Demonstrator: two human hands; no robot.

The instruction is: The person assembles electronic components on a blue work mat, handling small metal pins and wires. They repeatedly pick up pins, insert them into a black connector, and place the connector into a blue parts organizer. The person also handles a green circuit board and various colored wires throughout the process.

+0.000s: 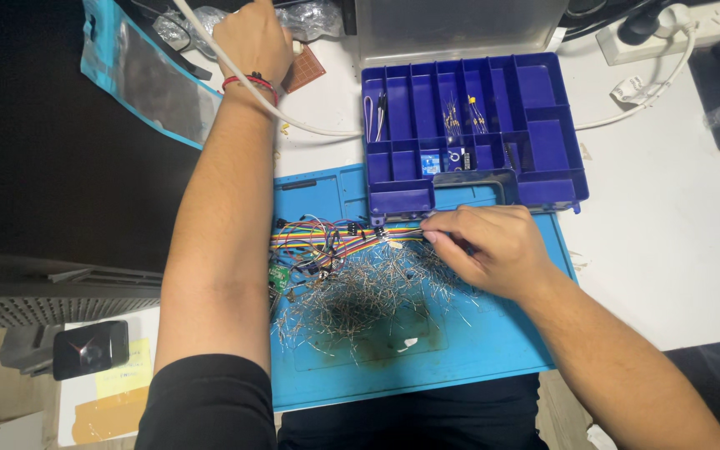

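Right hand (pixel 489 250) pinches the end of rainbow wires (pixel 335 236) just below the blue parts box (pixel 543 108), while the outstretched left hand (pixel 252 42), grip hidden, reaches beyond the box's left side.

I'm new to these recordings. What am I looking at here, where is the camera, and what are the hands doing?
One picture, from a camera on the person's head, looking down at a desk. No robot: two bare hands. The right hand pinches at a ribbon of coloured wires on a blue mat, beside a pile of small metal pins. The left hand reaches far forward near a white cable and a small brown board. Behind the mat stands an open blue parts box.
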